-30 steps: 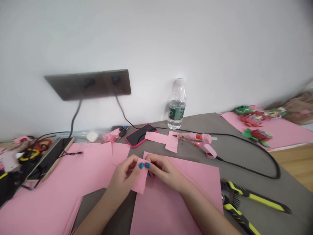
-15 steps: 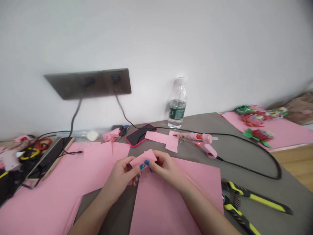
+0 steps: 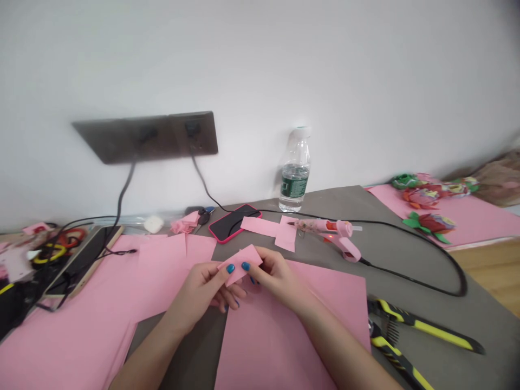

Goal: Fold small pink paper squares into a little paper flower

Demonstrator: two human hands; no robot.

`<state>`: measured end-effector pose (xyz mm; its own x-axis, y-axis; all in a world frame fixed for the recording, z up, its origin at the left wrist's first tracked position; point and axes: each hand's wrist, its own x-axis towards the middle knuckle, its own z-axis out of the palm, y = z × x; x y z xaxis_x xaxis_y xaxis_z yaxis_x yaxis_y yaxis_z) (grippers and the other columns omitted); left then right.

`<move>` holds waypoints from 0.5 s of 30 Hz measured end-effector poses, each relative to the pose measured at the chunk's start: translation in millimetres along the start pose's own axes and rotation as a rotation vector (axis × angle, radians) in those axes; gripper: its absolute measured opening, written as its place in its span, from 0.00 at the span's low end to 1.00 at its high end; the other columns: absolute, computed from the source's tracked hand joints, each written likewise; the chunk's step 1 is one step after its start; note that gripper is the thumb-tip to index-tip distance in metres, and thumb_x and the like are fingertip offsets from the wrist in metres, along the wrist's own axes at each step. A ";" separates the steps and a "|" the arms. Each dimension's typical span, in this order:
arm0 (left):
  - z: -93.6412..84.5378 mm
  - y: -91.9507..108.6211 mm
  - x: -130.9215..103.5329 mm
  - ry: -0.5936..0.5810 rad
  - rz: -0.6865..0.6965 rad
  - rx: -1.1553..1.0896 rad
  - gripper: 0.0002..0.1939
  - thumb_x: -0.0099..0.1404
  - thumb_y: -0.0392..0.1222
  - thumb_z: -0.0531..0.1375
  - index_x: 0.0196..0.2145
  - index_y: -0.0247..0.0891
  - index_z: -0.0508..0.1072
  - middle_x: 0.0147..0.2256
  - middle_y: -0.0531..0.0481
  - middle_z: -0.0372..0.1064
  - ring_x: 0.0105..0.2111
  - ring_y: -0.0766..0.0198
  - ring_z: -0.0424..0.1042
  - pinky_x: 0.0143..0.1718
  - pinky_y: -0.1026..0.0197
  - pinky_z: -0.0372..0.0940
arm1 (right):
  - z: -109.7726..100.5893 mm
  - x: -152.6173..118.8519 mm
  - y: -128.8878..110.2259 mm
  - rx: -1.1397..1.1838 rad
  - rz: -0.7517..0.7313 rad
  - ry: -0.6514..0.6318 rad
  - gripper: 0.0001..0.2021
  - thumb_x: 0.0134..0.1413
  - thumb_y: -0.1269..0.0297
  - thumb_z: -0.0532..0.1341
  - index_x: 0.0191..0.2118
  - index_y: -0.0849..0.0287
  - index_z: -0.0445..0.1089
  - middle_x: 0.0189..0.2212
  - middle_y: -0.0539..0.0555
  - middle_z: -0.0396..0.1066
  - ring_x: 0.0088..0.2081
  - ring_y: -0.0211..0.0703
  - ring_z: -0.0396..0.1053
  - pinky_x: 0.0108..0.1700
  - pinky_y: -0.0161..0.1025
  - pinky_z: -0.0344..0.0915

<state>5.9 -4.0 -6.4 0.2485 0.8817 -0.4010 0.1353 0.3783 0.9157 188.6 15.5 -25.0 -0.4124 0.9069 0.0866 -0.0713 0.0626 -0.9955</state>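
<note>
White wall (image 3: 260, 65) stood beyond the fingers, grey tabletop (image 3: 345, 200) below them.

Left hand (image 3: 201, 287): narrow pinch on the left part of a small pink paper piece (image 3: 238, 264); thumb on its near face, lower fingers loosely parted beneath. Right hand (image 3: 276, 273): narrow pinch at the right part, thumb on the near face, other fingers bent behind and partly hidden from me. Small pink paper piece: raised between both thumbs, tilted up to the right; the two thumbtips sat near each other.

Surroundings, as I logged them from my remote feed:
- Large pink sheet (image 3: 264, 336): under the fingers, toward the wearer.
- Pink-cased phone (image 3: 233, 223): just beyond the fingers.
- Pink strip (image 3: 260, 226): beyond them, its left end overlapping that phone.
- Glue gun (image 3: 325, 227): beyond and right of the fingers, nozzle pointing left.
- Bottle (image 3: 294, 179): upright, farther beyond.
- Yellow-and-black cutters (image 3: 430, 329): well right of the fingers, handles spread.
- Paper flowers (image 3: 433, 225): farthest right.
</note>
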 end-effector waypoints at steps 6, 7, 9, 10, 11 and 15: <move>-0.2 0.3 -2.0 -0.015 -0.007 0.004 0.28 0.61 0.65 0.60 0.32 0.32 0.77 0.30 0.40 0.81 0.22 0.65 0.77 0.21 0.70 0.65 | -0.8 0.3 0.4 0.005 0.006 0.002 0.13 0.61 0.57 0.60 0.32 0.62 0.67 0.25 0.48 0.61 0.26 0.35 0.56 0.26 0.32 0.54; -0.2 0.3 -2.1 -0.016 -0.007 0.007 0.28 0.61 0.65 0.60 0.32 0.32 0.77 0.30 0.40 0.81 0.22 0.65 0.77 0.21 0.70 0.64 | -0.9 0.4 0.4 0.009 0.005 0.002 0.13 0.61 0.57 0.60 0.32 0.62 0.67 0.25 0.48 0.61 0.26 0.35 0.56 0.26 0.32 0.53; 0.0 0.2 -1.9 -0.019 -0.008 0.011 0.28 0.62 0.65 0.60 0.32 0.32 0.77 0.31 0.39 0.82 0.22 0.66 0.77 0.21 0.70 0.64 | -0.8 0.5 0.5 0.013 0.004 0.003 0.12 0.61 0.57 0.60 0.32 0.62 0.67 0.25 0.48 0.60 0.26 0.34 0.55 0.26 0.31 0.53; 0.0 0.3 -1.7 -0.019 -0.008 0.012 0.27 0.62 0.64 0.60 0.32 0.32 0.77 0.31 0.39 0.82 0.22 0.66 0.77 0.21 0.70 0.64 | -0.8 0.5 0.5 0.013 0.004 0.004 0.13 0.61 0.57 0.60 0.32 0.62 0.67 0.25 0.48 0.60 0.26 0.34 0.55 0.26 0.31 0.53; 0.0 0.4 -1.5 -0.019 -0.009 0.011 0.27 0.62 0.64 0.60 0.33 0.32 0.77 0.31 0.39 0.82 0.22 0.66 0.77 0.21 0.70 0.64 | -0.7 0.6 0.5 0.011 0.004 0.005 0.13 0.61 0.57 0.60 0.32 0.62 0.67 0.25 0.48 0.60 0.26 0.34 0.55 0.26 0.31 0.53; -0.6 1.1 -1.4 -0.016 -0.019 0.007 0.25 0.61 0.61 0.62 0.33 0.33 0.78 0.31 0.39 0.82 0.22 0.65 0.77 0.22 0.69 0.65 | -1.0 0.6 -0.2 0.011 0.010 0.004 0.14 0.61 0.56 0.60 0.33 0.63 0.68 0.25 0.48 0.61 0.26 0.35 0.56 0.26 0.32 0.53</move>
<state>5.1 -4.6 -4.9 0.2613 0.8697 -0.4188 0.1469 0.3929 0.9077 189.2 16.5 -24.8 -0.4097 0.9090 0.0765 -0.0769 0.0491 -0.9958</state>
